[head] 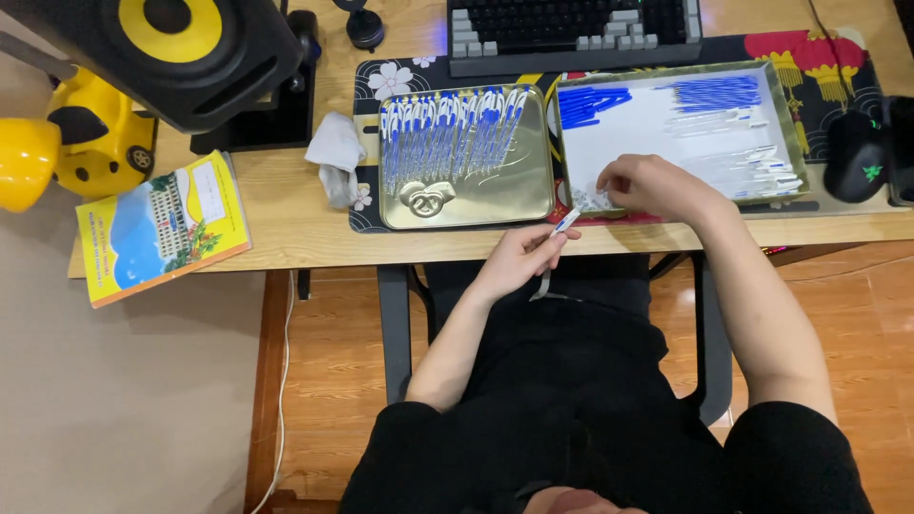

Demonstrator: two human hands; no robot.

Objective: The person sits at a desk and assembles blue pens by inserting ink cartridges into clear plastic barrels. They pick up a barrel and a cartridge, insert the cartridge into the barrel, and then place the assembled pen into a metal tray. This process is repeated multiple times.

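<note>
My left hand [526, 255] holds a thin pen part [564, 224] with a blue and white tip, just in front of the desk edge. My right hand [649, 186] rests with curled fingers at the near left corner of a shallow tin tray [795, 143] lined in white, over a small heap of tiny parts [588, 199]. That tray also holds blue caps [590, 103], blue refills [716, 92] and clear pen barrels [757, 157]. To its left a gold tin lid [533, 195] carries a row of several assembled blue and white pens [452, 133].
A keyboard [571, 33] lies behind the trays on a dark patterned desk mat [367, 81]. A black mouse [855, 155] sits at the right. A crumpled white cloth [335, 157], a yellow booklet [162, 227], a black and yellow speaker [171, 48] and a yellow toy [90, 133] are at left.
</note>
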